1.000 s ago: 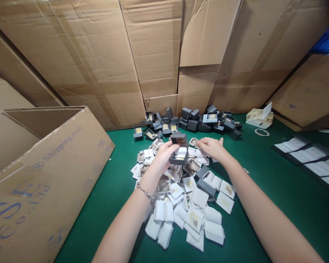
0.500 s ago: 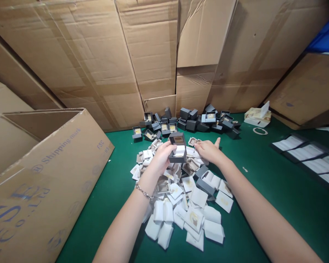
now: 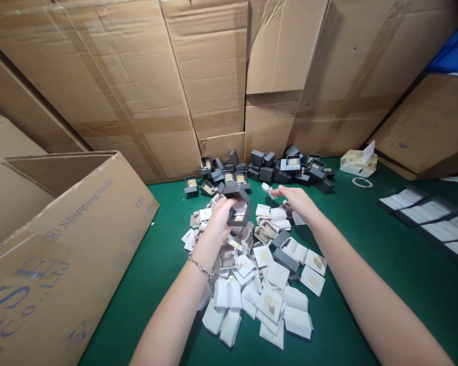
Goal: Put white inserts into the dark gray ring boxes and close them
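Note:
My left hand [image 3: 220,218], a chain bracelet at its wrist, is closed around a small dark grey jewellery box [image 3: 239,207]. The box's lid stands up and the box leans; white lining and a yellowish patch show inside. Over the pile's far edge, my right hand [image 3: 295,201] pinches a small white box insert [image 3: 267,190] at its fingertips. Beneath both hands lies a heap of beige moulded inserts [image 3: 266,232], folded white pads [image 3: 229,294] and square white cards [image 3: 272,301]. Another dark grey box [image 3: 285,260] lies among them.
Several dark boxes [image 3: 266,174], some with lids up, are heaped against the cardboard wall [image 3: 217,76]. An open shipping carton [image 3: 110,223] stands at left. Towards the right are a tissue box [image 3: 359,161], a white ring [image 3: 362,182] and a dark tray [image 3: 389,206] of white pads.
My right hand has shifted slightly up and away from the heap with the white insert. The jewellery box in my left hand has tipped and moved a little left.

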Available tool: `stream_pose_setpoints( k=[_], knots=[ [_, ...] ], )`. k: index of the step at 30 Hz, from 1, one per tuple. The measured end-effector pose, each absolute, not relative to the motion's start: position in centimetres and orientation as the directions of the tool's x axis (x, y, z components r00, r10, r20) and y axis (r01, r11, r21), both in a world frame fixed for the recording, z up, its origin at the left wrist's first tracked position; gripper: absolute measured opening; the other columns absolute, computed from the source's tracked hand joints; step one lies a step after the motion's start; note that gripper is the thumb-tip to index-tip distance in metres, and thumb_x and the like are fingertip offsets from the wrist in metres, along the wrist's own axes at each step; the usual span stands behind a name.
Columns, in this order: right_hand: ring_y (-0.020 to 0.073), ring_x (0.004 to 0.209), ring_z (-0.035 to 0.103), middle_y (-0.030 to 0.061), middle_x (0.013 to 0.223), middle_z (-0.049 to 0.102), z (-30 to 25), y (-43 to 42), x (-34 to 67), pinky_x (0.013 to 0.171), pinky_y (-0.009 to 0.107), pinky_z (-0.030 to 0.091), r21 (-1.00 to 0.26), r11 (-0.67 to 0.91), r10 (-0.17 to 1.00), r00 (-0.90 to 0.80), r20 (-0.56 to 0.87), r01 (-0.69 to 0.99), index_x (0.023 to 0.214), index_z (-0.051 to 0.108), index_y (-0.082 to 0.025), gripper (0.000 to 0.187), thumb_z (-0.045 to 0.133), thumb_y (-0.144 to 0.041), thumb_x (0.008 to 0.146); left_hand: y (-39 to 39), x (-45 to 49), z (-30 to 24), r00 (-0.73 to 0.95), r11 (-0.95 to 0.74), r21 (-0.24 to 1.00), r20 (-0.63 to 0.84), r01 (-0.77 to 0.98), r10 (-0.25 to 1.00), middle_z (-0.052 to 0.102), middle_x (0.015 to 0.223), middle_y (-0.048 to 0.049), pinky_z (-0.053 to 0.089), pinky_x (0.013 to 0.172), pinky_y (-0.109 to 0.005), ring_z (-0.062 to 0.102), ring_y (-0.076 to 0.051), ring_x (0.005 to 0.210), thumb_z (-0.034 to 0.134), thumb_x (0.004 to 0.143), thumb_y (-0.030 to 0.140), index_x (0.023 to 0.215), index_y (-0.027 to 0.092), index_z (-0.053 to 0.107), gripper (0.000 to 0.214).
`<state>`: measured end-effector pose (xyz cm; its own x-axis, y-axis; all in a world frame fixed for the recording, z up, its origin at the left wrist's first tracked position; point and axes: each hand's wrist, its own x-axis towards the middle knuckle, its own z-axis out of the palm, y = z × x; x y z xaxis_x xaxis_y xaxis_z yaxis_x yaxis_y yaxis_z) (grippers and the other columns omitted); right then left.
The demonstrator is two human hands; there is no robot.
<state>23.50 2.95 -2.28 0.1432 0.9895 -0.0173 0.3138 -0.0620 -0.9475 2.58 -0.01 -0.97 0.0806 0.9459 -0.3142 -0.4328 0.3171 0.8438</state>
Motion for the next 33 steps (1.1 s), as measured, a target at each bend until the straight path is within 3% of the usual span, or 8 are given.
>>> stream_pose_setpoints(
  k=[3,7,13,17,21,27,30,33],
  knots=[
    [0.0216,0.089,0.066,0.0077,0.091,0.074,-1.0,2.3,23.1,0.089,0.037,0.048,-0.986,-0.151,0.982,0.107,-0.158,-0.072,0.074,0.074,-0.018,0.019,0.064,-0.035,0.073,0.1,2.6,-1.1,0.138,0.321,0.840,-0.290,-0.437,0.947,0.058,0.064,0.0036,0.040,0.052,-0.023,0.052,-0.010,0.057,0.072,0.060,0.028,0.072,0.018,0.059,0.021],
    [0.0163,0.080,0.065,0.0037,0.084,0.073,0.4,1.3,22.0,0.075,0.030,0.053,-0.894,-0.213,0.974,-0.014,-0.226,-0.395,0.075,0.072,-0.020,0.009,0.070,-0.025,0.069,-0.1,2.7,-0.9,0.242,0.344,0.856,-0.266,-0.385,0.933,0.058,0.063,0.0028,0.042,0.055,-0.024,0.051,-0.010,0.056,0.072,0.058,0.021,0.070,0.016,0.060,0.018],
    [0.0124,0.073,0.063,0.0012,0.078,0.070,0.8,0.4,20.6,0.073,0.028,0.054,-0.826,-0.297,0.954,-0.112,-0.279,-0.478,0.077,0.070,-0.019,0.009,0.068,-0.017,0.069,-0.6,2.5,-0.2,0.298,0.437,0.803,-0.335,-0.406,0.894,0.057,0.062,0.0027,0.042,0.054,-0.023,0.049,-0.008,0.053,0.073,0.055,0.025,0.067,0.016,0.059,0.020],
    [0.0141,0.078,0.063,0.0025,0.084,0.069,0.5,0.3,20.2,0.076,0.030,0.053,-0.907,-0.237,0.971,-0.110,-0.212,-0.347,0.083,0.067,-0.020,0.015,0.069,-0.026,0.069,-0.6,2.4,-0.3,0.290,0.409,0.815,-0.308,-0.410,0.906,0.056,0.062,0.0029,0.041,0.053,-0.022,0.049,-0.008,0.053,0.073,0.056,0.025,0.069,0.016,0.061,0.020],
    [0.0210,0.095,0.062,0.0068,0.108,0.066,0.7,0.0,19.7,0.086,0.041,0.051,-0.998,0.020,0.999,0.034,0.022,0.061,0.103,0.062,-0.022,0.033,0.064,-0.036,0.073,-0.6,2.5,-0.2,0.256,0.354,0.854,-0.270,-0.383,0.928,0.059,0.065,0.0017,0.041,0.054,-0.022,0.052,-0.010,0.057,0.072,0.058,0.025,0.073,0.016,0.064,0.018],
    [0.0302,0.120,0.050,0.0138,0.129,0.056,0.6,-0.8,19.4,0.101,0.050,0.041,-0.525,0.495,0.820,-0.172,0.547,0.692,0.129,0.052,-0.018,0.055,0.061,-0.029,0.076,-0.7,2.6,0.2,0.243,0.323,0.862,-0.241,-0.392,0.940,0.059,0.067,0.0014,0.040,0.052,-0.021,0.049,-0.008,0.056,0.070,0.060,0.023,0.074,0.016,0.065,0.016],
    [0.0306,0.118,0.052,0.0156,0.126,0.058,0.0,-0.8,19.4,0.101,0.051,0.042,-0.351,0.535,0.757,-0.251,0.603,0.769,0.133,0.050,-0.016,0.052,0.054,-0.026,0.082,-0.8,2.5,0.2,0.284,0.333,0.860,-0.233,-0.387,0.930,0.059,0.067,0.0015,0.042,0.053,-0.023,0.051,-0.009,0.057,0.070,0.063,0.024,0.076,0.016,0.065,0.017],
    [0.0304,0.117,0.054,0.0159,0.126,0.059,-0.3,-0.7,19.2,0.100,0.051,0.044,-0.359,0.513,0.773,-0.238,0.589,0.779,0.134,0.050,-0.016,0.050,0.050,-0.025,0.085,-0.8,2.5,0.3,0.309,0.355,0.857,-0.246,-0.373,0.919,0.059,0.065,0.0016,0.043,0.054,-0.024,0.052,-0.010,0.056,0.072,0.064,0.028,0.077,0.017,0.066,0.018]
  ],
)
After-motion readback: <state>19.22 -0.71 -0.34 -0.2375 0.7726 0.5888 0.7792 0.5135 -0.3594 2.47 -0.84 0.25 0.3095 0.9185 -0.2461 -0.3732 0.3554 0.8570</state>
